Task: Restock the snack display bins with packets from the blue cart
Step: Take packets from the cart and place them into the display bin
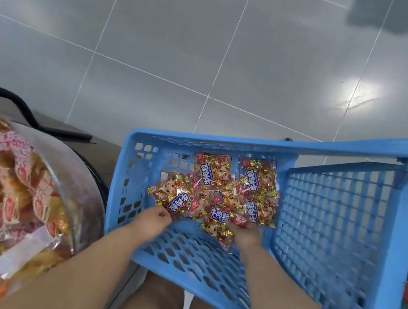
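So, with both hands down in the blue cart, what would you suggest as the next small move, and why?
Probably lift both hands straight up out of the blue cart: the left hand and right hand each pinch packets lying on its floor, and the clear display bin sits just to the left.

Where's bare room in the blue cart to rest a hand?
The near floor of the blue cart is bare, from the wrists to the near rim. The far half is crowded with snack packets, gripped by left hand and right hand.
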